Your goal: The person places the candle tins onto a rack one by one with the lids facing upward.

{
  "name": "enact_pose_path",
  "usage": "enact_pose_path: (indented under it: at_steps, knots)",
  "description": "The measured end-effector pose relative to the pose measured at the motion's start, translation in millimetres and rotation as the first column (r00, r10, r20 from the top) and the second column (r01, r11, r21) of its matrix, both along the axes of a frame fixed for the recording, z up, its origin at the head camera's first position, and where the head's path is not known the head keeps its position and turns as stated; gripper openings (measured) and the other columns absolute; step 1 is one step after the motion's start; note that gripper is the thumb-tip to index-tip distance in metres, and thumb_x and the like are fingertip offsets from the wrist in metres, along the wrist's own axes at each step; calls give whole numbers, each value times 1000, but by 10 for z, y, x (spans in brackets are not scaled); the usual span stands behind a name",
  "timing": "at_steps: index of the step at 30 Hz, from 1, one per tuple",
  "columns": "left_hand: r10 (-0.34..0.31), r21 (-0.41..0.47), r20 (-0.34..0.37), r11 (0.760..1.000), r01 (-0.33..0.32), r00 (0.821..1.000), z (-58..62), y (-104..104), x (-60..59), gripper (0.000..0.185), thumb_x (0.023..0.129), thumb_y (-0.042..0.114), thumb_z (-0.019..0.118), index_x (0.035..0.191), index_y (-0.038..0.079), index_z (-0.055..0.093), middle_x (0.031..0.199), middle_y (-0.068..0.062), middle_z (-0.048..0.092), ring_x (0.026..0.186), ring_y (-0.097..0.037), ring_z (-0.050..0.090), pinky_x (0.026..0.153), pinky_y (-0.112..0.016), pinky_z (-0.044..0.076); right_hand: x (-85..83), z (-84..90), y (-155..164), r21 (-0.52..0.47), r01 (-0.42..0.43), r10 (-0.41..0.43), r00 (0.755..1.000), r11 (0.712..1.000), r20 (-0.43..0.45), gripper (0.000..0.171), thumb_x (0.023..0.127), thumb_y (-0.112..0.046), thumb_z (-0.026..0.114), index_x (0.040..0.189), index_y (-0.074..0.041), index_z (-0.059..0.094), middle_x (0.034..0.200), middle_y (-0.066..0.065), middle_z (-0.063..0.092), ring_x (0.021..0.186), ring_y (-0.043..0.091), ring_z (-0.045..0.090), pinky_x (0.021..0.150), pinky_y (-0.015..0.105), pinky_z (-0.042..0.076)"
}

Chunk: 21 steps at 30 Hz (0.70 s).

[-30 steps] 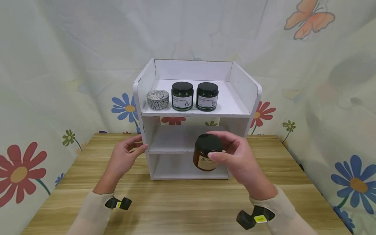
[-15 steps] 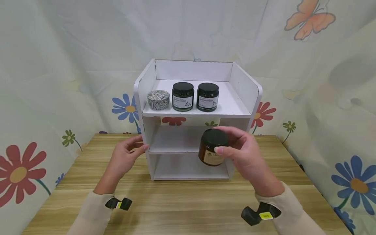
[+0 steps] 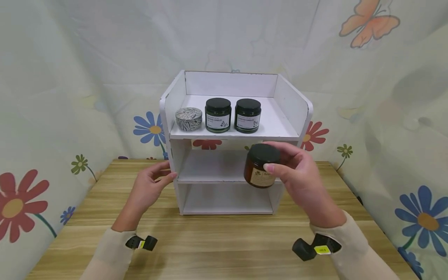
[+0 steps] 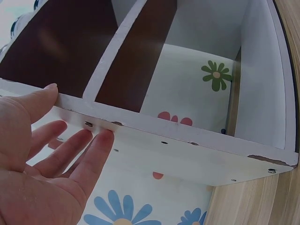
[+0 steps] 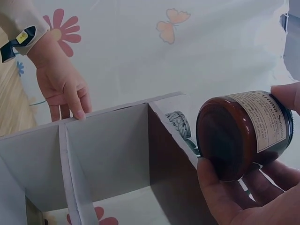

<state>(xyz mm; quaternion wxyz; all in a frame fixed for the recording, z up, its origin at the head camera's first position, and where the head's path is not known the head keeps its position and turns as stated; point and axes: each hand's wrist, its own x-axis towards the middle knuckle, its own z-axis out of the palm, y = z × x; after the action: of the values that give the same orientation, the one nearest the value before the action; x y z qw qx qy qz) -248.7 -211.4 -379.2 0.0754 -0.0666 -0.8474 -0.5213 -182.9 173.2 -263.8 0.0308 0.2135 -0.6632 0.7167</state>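
My right hand (image 3: 301, 179) grips an amber candle jar (image 3: 261, 167) with a black lid and tan label, thumb on the near side. The jar is held in the air before the right part of the white shelf unit (image 3: 227, 197), level with its middle board. In the right wrist view the jar (image 5: 234, 131) lies tilted, its base showing. My left hand (image 3: 148, 190) touches the unit's left side panel; in the left wrist view the thumb rests on the front edge and extended fingers meet the outer face. On the top shelf stand two dark green candle jars (image 3: 217, 120) and a patterned tin (image 3: 189, 119).
The shelf unit stands on a wooden table (image 3: 210, 245) with two compartments below its top. Behind it hangs a pale cloth (image 3: 231, 35) printed with flowers and a butterfly. Raised side panels (image 3: 295, 105) border the top shelf.
My right hand has carried the amber candle jar up and to the right, from before the lower compartment to the middle board's height. My left hand stays on the side panel.
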Motion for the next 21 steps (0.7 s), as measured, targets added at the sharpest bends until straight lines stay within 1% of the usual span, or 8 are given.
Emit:
enact_pose_path:
  at_steps: [3,9,13,21]
  knots:
    - [0,-3,2,1000,0,1000,4,0,3,63,96,49,69,148,16,55,148,-9,57,133,-34,58,111,-54,49,-18,15,18,-9,-1,1,1000,1000,-19,38,94,3,63,128,-13,69,120,7,65,106,20,59,88,21,59]
    - [-4,0,-1,1000,4,1000,2,-2,0,64,95,48,69,148,16,55,148,-9,58,132,-33,59,110,-54,49,-48,56,35,-81,-17,12,998,997,-57,38,92,8,62,124,-11,72,117,8,67,102,18,63,87,21,60]
    - [-5,1,-3,1000,5,1000,-7,-5,-4,64,95,49,69,148,16,55,148,-9,58,133,-33,59,110,-54,49,-64,97,43,-110,-11,5,999,994,-52,38,91,8,64,123,-12,73,117,9,68,103,18,64,89,22,60]
    - [-4,-13,-20,1000,3,1000,-23,-4,-10,63,96,50,68,149,18,55,148,-7,58,132,-32,60,107,-54,52,-114,169,89,-137,1,-7,999,991,-48,37,92,6,66,123,-12,74,118,9,69,103,19,66,89,22,60]
